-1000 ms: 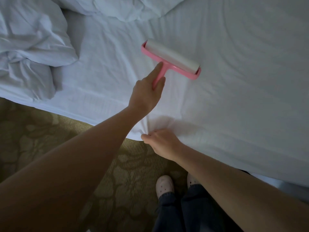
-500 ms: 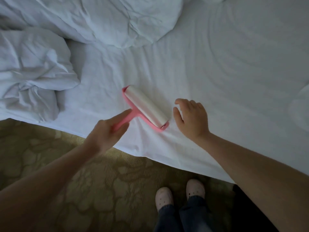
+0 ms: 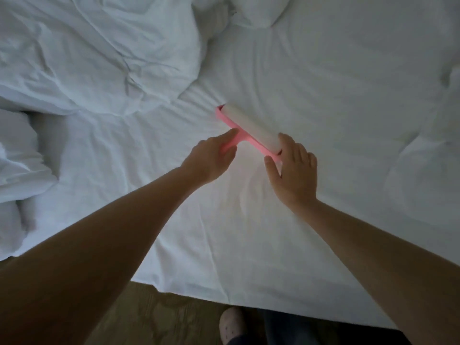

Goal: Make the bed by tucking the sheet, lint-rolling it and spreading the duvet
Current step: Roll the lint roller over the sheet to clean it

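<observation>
Pink-framed, white-rolled lint roller (image 3: 251,128) lies on wrinkled sheet (image 3: 224,232), left hand (image 3: 209,158) gripping its handle, right hand (image 3: 296,173) cupping one end.

Bedroom; private home or hotel cannot be told. Bed (image 3: 311,308) is taking up most of the view, with a white sheet (image 3: 336,100) lying creased over the mattress and hanging over the near edge. White duvet (image 3: 99,58) is lying bunched at the far left. Pink lint roller (image 3: 251,130) is resting on the sheet. Patterned olive carpet (image 3: 161,317) is showing below the bed edge, with a person's pale shoe (image 3: 230,324) standing on it.
</observation>
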